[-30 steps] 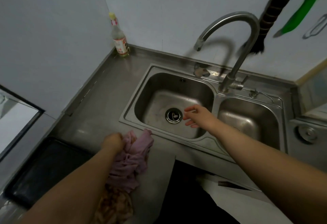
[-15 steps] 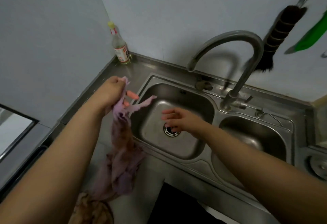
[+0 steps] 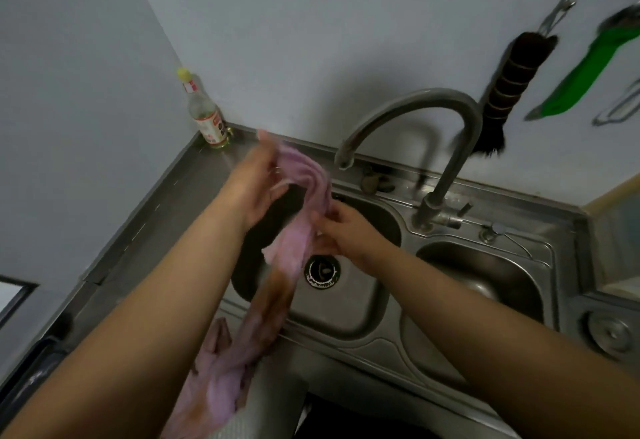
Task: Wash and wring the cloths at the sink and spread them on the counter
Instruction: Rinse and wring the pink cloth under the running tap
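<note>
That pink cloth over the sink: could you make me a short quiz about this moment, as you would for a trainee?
1. True or false: water is running from the faucet.
2. Multiple choice: where is the right hand? A) on the faucet lever; B) pinching the pink cloth over the left basin; C) resting in the right basin.
3. Fill in: the left hand grips the cloth's ____ end, near the bottle in the corner.

Key:
1. False; no stream shows under the spout.
2. B.
3. Upper; the rest hangs down past the counter edge.
</note>
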Available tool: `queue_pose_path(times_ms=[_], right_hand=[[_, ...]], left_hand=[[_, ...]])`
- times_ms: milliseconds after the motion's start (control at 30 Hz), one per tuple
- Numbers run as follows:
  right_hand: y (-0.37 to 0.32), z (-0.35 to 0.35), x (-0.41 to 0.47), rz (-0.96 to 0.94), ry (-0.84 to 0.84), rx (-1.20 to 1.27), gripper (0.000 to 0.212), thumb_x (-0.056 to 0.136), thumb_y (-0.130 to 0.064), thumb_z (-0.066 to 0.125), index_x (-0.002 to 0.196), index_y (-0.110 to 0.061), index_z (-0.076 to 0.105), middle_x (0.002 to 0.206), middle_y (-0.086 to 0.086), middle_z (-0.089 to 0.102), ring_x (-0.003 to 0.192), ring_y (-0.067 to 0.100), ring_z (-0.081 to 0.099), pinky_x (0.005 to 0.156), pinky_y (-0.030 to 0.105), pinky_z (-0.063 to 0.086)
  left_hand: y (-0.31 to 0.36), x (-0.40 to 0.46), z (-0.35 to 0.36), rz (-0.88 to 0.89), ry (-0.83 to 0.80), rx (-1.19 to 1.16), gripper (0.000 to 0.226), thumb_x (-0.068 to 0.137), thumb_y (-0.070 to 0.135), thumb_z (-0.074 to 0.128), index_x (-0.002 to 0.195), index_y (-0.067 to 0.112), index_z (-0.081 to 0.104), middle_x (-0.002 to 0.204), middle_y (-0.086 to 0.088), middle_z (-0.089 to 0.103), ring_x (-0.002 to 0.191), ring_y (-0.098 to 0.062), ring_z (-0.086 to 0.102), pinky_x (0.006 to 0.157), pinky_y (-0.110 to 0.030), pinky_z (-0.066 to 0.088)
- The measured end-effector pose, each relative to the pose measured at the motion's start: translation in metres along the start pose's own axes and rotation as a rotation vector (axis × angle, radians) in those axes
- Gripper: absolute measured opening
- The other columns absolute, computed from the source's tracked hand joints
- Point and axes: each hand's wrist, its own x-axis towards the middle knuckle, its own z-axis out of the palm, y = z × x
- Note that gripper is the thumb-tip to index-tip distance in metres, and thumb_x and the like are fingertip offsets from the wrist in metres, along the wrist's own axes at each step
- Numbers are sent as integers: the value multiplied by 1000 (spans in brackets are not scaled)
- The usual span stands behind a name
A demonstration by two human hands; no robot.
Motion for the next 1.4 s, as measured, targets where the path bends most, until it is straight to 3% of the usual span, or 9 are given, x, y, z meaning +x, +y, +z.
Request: queue_pose_path(times_ms=[133, 267, 367, 467, 600, 733, 867, 1167, 1400], right_hand=[[-17, -16, 11, -22, 90, 209, 17, 100, -20, 41, 107, -11, 54, 86, 8, 64, 63, 17, 64, 54, 31, 54], [-31, -35, 18, -72, 201, 404, 12, 95, -7, 49, 100, -12, 59, 89, 11, 64, 77, 22, 65, 70, 38, 55], [-32, -52, 19, 48, 253, 374, 14, 97, -13, 46, 102, -14, 59, 91, 11, 64, 75, 23, 62, 71, 36, 52], [-6, -86, 23, 260, 644, 242, 19, 99, -29, 43, 105, -14, 52, 92, 8, 60, 74, 22, 58, 66, 33, 50], [37, -151, 13, 392, 1280, -8, 54, 97, -35, 45, 133, 4, 41, 134, 23, 48, 122, 37, 48, 102, 43, 39], [47, -185, 9, 341, 1175, -160, 51, 101, -37, 33, 142, -5, 31, 141, 23, 42, 129, 40, 41, 107, 43, 32], [41, -203, 12, 308, 1094, -372, 45, 104, -31, 23, 126, 1, 46, 125, 27, 55, 118, 41, 50, 96, 42, 38], [54, -214, 8, 384, 1042, -564, 49, 102, -41, 26, 120, -2, 49, 113, 24, 59, 111, 39, 54, 90, 41, 40], [53, -216, 8, 418, 1048, -605, 39, 102, -33, 31, 124, -5, 47, 113, 23, 59, 108, 38, 56, 86, 42, 43]], left_hand=[[-55, 1, -3, -245, -404, 224, 74, 77, 75, 48, 125, 19, 61, 130, -20, 59, 123, -39, 54, 107, -54, 39], [-69, 9, 15, -97, -263, 257, 38, 97, 37, 51, 120, 10, 63, 102, -8, 73, 94, -16, 70, 76, -25, 55], [-67, 26, 29, -38, -70, 111, 24, 101, 19, 43, 106, 17, 66, 100, -10, 73, 83, -16, 69, 59, -25, 54], [-73, 32, 36, -109, -154, 23, 27, 101, 26, 41, 109, 18, 65, 100, -4, 73, 87, -13, 70, 67, -25, 55], [-91, 43, 38, -199, -122, -176, 32, 103, 27, 35, 119, 17, 61, 115, -13, 68, 102, -24, 66, 76, -37, 52], [-95, 51, 48, -264, -88, -405, 39, 105, 24, 29, 130, 6, 52, 108, -14, 68, 98, -21, 67, 85, -33, 50], [-98, 56, 48, -286, -85, -498, 41, 104, 28, 29, 129, 5, 53, 119, -17, 65, 108, -25, 65, 90, -36, 49], [-100, 63, 45, -334, -119, -596, 52, 101, 37, 34, 145, 10, 39, 134, -19, 57, 121, -31, 58, 103, -44, 46], [-96, 60, 47, -315, -134, -537, 50, 102, 39, 31, 133, 5, 52, 133, -19, 57, 125, -29, 54, 111, -42, 36]])
